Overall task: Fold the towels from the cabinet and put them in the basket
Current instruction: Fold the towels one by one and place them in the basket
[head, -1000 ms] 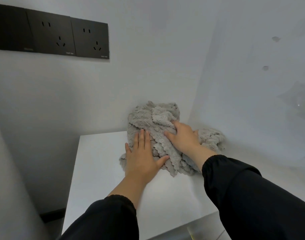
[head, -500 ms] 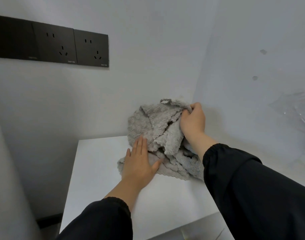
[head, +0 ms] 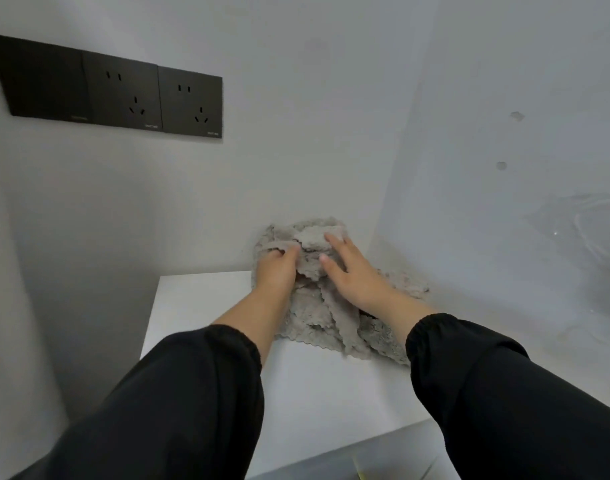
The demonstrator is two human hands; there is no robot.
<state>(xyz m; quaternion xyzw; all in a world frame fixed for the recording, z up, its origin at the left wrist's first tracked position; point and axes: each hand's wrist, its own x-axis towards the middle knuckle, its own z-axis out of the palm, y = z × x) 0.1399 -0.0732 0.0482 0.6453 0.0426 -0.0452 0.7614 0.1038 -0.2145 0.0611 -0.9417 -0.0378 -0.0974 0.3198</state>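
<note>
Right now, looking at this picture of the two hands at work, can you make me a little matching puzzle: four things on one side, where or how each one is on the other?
Things
1. left hand
2. right hand
3. grey towel pile
4. black sockets

Places and states
A. mounted on the wall, upper left
B. fingers curled into the towel pile
C. heaped in the corner on the white cabinet top
D. fingers straight, lying flat on the towel pile

Pairs: 1-B, 2-D, 3-C, 4-A
</note>
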